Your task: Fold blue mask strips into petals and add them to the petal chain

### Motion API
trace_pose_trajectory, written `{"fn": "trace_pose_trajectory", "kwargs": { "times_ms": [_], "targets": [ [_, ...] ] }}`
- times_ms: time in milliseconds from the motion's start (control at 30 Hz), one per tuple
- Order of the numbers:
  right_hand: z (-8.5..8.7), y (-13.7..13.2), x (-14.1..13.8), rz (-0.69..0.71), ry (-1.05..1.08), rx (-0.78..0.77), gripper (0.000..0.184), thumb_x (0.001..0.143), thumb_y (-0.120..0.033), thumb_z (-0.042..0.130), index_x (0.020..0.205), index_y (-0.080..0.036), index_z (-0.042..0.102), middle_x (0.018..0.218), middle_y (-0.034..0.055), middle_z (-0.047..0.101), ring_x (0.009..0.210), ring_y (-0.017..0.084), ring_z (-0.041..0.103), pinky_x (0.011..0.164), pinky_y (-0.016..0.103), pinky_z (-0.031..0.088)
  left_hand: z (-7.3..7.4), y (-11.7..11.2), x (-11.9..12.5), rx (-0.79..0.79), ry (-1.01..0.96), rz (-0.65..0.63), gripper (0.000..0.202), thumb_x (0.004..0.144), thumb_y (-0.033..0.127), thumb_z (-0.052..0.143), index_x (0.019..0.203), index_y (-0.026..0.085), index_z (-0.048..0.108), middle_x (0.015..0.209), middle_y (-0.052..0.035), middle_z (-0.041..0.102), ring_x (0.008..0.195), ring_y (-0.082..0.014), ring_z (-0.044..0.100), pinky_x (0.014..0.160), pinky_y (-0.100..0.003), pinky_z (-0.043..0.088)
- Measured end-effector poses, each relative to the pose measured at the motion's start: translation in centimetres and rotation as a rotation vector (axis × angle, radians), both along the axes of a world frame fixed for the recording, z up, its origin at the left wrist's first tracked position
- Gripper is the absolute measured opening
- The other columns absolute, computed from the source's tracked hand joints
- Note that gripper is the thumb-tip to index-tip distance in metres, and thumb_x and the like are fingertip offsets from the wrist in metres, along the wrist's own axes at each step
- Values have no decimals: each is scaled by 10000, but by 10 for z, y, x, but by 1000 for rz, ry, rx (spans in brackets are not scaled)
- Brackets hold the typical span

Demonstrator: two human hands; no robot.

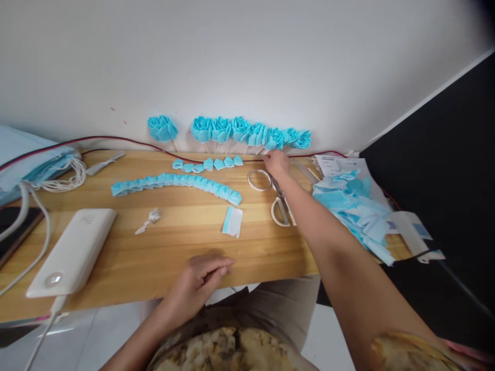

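Note:
My right hand (277,164) reaches to the back of the table, its fingers bent below the blue flowers on sticks (256,135); what they hold, if anything, is hidden. Under that forearm lie the scissors (279,198), with a silver tape ring (260,180) beside them. My left hand (207,278) rests at the table's front edge, fingers curled together, nothing visible in it. Just beyond it lies a small blue and white piece (232,221). A curved row of folded blue petals (176,180) stretches across the middle, and several loose petals (209,164) lie behind it.
A white power bank (73,252) with a cable stands at the left, near a stack of blue sheets (34,159) and white cords (65,178). Cut blue strips (351,206) pile up at the right over a paper sheet (338,165). A crumpled white scrap (149,220) lies left of centre.

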State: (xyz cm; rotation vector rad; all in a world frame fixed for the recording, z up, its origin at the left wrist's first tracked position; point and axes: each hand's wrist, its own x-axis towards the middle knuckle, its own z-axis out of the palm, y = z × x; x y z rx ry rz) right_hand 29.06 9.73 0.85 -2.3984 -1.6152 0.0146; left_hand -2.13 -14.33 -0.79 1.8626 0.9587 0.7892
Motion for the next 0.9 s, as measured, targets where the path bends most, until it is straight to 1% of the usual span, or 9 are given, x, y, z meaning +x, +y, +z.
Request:
{"fn": "trace_pose_trajectory", "kwargs": {
  "times_ms": [100, 200, 267, 433, 600, 767, 900],
  "targets": [
    [-3, 7, 3, -7, 19, 1, 364, 1001, -342, 511, 1142, -141, 780, 1186, 201, 755, 1132, 326, 701, 948, 396, 523, 0, 0, 0, -2, -4, -14, 235, 955, 228, 566, 997, 230, 798, 880, -34, 811, 794, -156, 765, 729, -219, 580],
    [-6, 15, -1, -9, 38, 13, 394, 1000, -440, 521, 1176, -191, 771, 1182, 168, 765, 1121, 295, 708, 933, 360, 523, 1, 1, 0, -1, 8, -13, 233, 950, 215, 570, 1002, 244, 796, 887, -22, 811, 802, -151, 767, 727, -210, 573],
    [-8, 20, -4, -30, 42, 23, 416, 1001, -464, 513, 1180, -189, 768, 1176, 172, 767, 1113, 290, 712, 923, 355, 526, 2, 1, -1, 7, 20, -10, 231, 945, 214, 576, 1005, 251, 796, 908, -21, 815, 813, -153, 770, 727, -209, 571],
    [-10, 27, -10, -91, 32, 42, 387, 994, -389, 513, 1124, -146, 785, 1154, 201, 768, 1085, 304, 726, 887, 356, 544, 3, 1, -2, 7, 21, -27, 241, 957, 227, 559, 1006, 245, 794, 891, -26, 811, 790, -152, 767, 706, -208, 567],
    [-9, 30, -11, -106, -2, 71, 384, 986, -313, 492, 1121, -100, 781, 1140, 237, 760, 1099, 310, 719, 889, 352, 549, 0, 1, -2, 13, 14, -19, 228, 956, 231, 572, 1016, 247, 791, 880, -17, 809, 794, -146, 765, 714, -202, 567],
    [-3, 33, -8, -83, -33, 74, 371, 978, -298, 510, 1098, -83, 788, 1133, 244, 760, 1082, 336, 721, 904, 388, 543, 2, 1, -3, 25, 23, -13, 227, 952, 223, 574, 1013, 245, 792, 886, -26, 811, 789, -156, 768, 709, -212, 572],
    [0, 31, -8, -70, -45, 66, 384, 992, -320, 506, 1108, -84, 786, 1145, 250, 754, 1089, 346, 714, 920, 421, 534, 2, 1, -3, 23, 34, -15, 223, 956, 236, 580, 1012, 251, 795, 911, -27, 815, 805, -160, 772, 707, -213, 575]
  ]
}}
